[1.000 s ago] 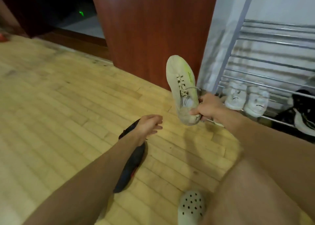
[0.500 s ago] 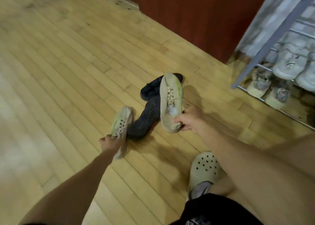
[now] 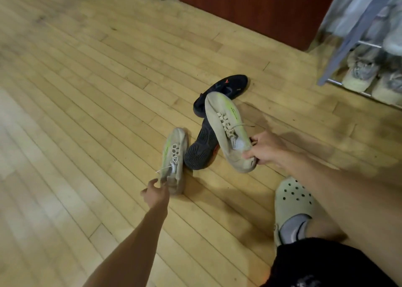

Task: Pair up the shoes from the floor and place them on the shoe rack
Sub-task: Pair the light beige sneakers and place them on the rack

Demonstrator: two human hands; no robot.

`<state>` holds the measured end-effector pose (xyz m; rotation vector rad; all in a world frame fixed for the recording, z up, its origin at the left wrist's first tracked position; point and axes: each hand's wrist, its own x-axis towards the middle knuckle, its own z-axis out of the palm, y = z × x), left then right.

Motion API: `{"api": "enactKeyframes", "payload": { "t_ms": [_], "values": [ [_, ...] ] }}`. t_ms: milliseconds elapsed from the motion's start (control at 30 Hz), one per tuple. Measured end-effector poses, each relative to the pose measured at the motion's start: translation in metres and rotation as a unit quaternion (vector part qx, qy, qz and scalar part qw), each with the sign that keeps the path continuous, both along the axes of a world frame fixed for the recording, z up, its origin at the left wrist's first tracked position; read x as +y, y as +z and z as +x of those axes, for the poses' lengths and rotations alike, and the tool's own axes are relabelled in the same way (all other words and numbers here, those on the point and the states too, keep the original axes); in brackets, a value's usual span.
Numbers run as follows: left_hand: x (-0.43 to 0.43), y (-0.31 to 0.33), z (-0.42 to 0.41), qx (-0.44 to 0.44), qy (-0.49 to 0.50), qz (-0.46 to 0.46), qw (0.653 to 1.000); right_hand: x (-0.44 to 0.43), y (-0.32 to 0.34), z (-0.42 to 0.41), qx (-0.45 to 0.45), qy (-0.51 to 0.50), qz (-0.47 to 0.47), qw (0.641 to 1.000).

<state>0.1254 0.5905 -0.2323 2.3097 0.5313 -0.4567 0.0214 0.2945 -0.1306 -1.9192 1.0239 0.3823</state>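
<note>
My right hand (image 3: 264,149) grips the heel of a pale grey sneaker with a lime stripe (image 3: 226,130), toe pointing away, held low over the floor. Its matching sneaker (image 3: 175,156) lies on its side on the wood floor, and my left hand (image 3: 155,192) pinches its heel end. Between them lie two black shoes: one sole-up (image 3: 202,149), the other (image 3: 226,88) farther off with red marks. The metal shoe rack (image 3: 348,38) stands at the upper right with a beige pair (image 3: 359,71) on its bottom shelf.
A dark red-brown cabinet (image 3: 250,6) lines the far wall beside the rack. My foot in a pale perforated clog (image 3: 291,204) rests on the floor at lower right, below my right arm. Bare wood floor (image 3: 76,90) stretches to the left.
The view dropped from the rack to the floor. My right hand lowered its sneaker. My left hand reached left and took hold of the matching sneaker's heel.
</note>
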Motion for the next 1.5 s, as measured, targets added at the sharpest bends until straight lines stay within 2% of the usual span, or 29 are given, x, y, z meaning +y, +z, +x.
{"api": "enactKeyframes", "payload": {
  "t_ms": [133, 300, 500, 633, 767, 900, 1100, 1333, 1500],
  "values": [
    [-0.008, -0.011, 0.005, 0.080, 0.021, -0.057, 0.995, 0.001, -0.010, 0.001, -0.008, 0.014, 0.038, 0.999],
    [-0.015, -0.016, 0.007, 0.147, -0.006, -0.052, 0.988, -0.001, -0.022, -0.005, 0.003, 0.051, 0.065, 0.997],
    [-0.020, -0.011, 0.001, 0.250, 0.032, -0.123, 0.960, -0.006, -0.027, -0.024, 0.061, 0.116, 0.019, 0.991],
    [-0.013, 0.018, 0.004, 0.290, -0.009, -0.131, 0.948, -0.003, -0.023, -0.023, 0.082, 0.152, -0.010, 0.985],
    [-0.012, 0.061, 0.020, 0.259, -0.005, -0.131, 0.957, 0.001, -0.008, -0.013, 0.077, 0.155, -0.028, 0.984],
    [-0.030, 0.103, 0.036, 0.179, 0.018, -0.181, 0.967, -0.013, 0.021, 0.000, 0.052, 0.160, -0.044, 0.985],
    [-0.102, 0.166, 0.040, 0.062, -0.069, -0.220, 0.971, -0.054, 0.080, -0.009, -0.011, 0.049, -0.059, 0.997],
    [-0.235, 0.223, -0.008, 0.050, -0.228, -0.311, 0.921, -0.134, 0.154, -0.070, -0.087, -0.114, -0.072, 0.987],
    [-0.323, 0.247, -0.055, 0.062, -0.323, -0.320, 0.889, -0.189, 0.186, -0.145, -0.110, -0.217, -0.095, 0.965]
  ]
}}
